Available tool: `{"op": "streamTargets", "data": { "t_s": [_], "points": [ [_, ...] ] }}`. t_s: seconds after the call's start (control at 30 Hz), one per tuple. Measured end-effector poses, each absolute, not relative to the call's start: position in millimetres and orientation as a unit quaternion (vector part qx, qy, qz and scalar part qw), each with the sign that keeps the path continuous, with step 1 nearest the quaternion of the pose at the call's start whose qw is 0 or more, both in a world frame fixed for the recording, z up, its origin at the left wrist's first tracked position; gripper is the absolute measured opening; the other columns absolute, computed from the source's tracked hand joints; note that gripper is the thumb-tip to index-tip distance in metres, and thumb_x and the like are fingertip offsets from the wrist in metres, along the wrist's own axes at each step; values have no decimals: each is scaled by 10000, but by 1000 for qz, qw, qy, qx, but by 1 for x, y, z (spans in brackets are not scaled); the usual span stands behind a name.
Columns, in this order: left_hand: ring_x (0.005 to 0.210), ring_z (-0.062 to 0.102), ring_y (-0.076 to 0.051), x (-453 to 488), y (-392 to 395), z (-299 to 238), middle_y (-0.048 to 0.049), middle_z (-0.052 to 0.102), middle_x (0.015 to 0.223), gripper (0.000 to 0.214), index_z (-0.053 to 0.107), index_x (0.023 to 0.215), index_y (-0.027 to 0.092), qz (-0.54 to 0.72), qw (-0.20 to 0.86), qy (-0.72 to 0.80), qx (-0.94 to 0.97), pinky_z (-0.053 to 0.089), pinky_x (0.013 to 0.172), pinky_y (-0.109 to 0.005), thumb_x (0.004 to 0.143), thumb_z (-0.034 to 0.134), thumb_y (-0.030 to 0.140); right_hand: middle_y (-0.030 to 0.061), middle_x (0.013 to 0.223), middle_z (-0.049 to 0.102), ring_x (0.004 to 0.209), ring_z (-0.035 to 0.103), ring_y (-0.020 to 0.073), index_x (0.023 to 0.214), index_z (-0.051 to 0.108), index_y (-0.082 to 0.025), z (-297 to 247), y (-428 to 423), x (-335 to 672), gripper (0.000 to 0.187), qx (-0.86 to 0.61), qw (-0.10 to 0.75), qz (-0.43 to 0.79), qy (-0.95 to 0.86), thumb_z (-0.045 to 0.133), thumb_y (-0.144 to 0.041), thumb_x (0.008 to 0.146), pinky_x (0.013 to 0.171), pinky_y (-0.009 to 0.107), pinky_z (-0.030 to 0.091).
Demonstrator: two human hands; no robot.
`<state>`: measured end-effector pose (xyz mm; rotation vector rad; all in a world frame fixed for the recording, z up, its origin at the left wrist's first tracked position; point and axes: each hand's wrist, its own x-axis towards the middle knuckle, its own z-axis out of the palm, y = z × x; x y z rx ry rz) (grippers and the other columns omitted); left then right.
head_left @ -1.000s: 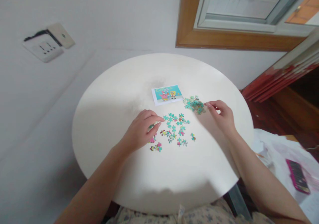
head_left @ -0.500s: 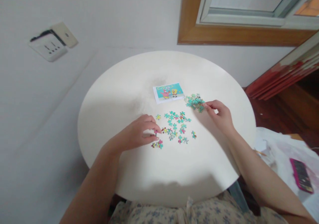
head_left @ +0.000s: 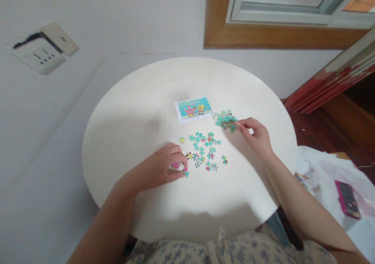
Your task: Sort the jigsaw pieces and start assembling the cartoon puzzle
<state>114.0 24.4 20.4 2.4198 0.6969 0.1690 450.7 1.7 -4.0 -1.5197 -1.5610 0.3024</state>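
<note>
On the round white table (head_left: 117, 111) my left hand (head_left: 162, 164) rests at the left of the scattered jigsaw pieces (head_left: 201, 150). Its thumb and forefinger close on a pink and green jigsaw piece (head_left: 186, 172); more pink pieces show partly behind the fingers. At the right, my right hand (head_left: 256, 137) pinches at the edge of a heaped pile of mostly green jigsaw pieces (head_left: 225, 119). Thumb and forefinger meet there, on what looks like one piece, largely hidden by the fingertips. Beside the pile lies a picture card (head_left: 195, 109) with a pink and a yellow cartoon figure.
A wall socket (head_left: 41, 54) is at the left, and a wood-framed window (head_left: 281, 37) at the back. Red curtains (head_left: 319, 88) hang at the right. Low at the right, a pink-edged phone-like object (head_left: 348, 199) lies on white sheeting (head_left: 322, 174).
My left thumb and forefinger have moved slightly towards me and closed on the pink and green piece. My right hand stays at the pile. The whole view has shifted a little.
</note>
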Motion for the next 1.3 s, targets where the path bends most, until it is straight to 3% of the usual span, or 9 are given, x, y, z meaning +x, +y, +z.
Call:
{"op": "streamTargets", "data": {
  "t_s": [0.27,0.53,0.87,1.03,1.17,1.3],
  "points": [
    [941,542,-196,125,21,16,-28,597,944,90,683,955,226,87,295,247,919,391,889,-331,893,630,188,28,771,690,730,606,194,838,719,-229,-3,-1,449,216,-593,463,121,-648,617,-397,929,743,355,477],
    [976,530,-212,131,19,10,-58,580,1010,254,655,1190,220,142,246,255,924,417,890,-351,947,581,215,37,772,693,753,624,207,856,720,-233,-2,-2,446,185,-572,460,119,-669,608,-359,933,741,366,476],
    [947,535,-223,136,19,5,-62,580,979,156,695,1058,206,126,219,223,941,418,870,-373,941,593,220,40,776,693,732,617,206,868,725,-232,-6,0,446,199,-584,447,128,-665,603,-377,930,730,373,484],
    [929,539,-210,133,20,8,-63,591,975,180,690,1081,195,158,215,233,935,427,850,-356,961,560,229,46,784,697,759,621,206,859,719,-228,-4,0,447,187,-571,440,126,-682,598,-349,935,744,375,490],
    [913,549,-208,129,25,13,-61,602,947,210,701,1054,187,180,192,270,926,437,824,-346,966,511,190,53,861,717,846,630,199,951,735,-228,5,-3,450,143,-484,364,215,-767,601,-276,932,798,365,504],
    [895,567,-212,122,31,16,-60,618,943,233,709,1050,186,198,155,306,918,450,823,-354,961,494,201,54,891,683,855,630,176,977,741,-223,12,-9,452,120,-398,246,330,-820,652,-232,896,726,300,526]
  ]
}}
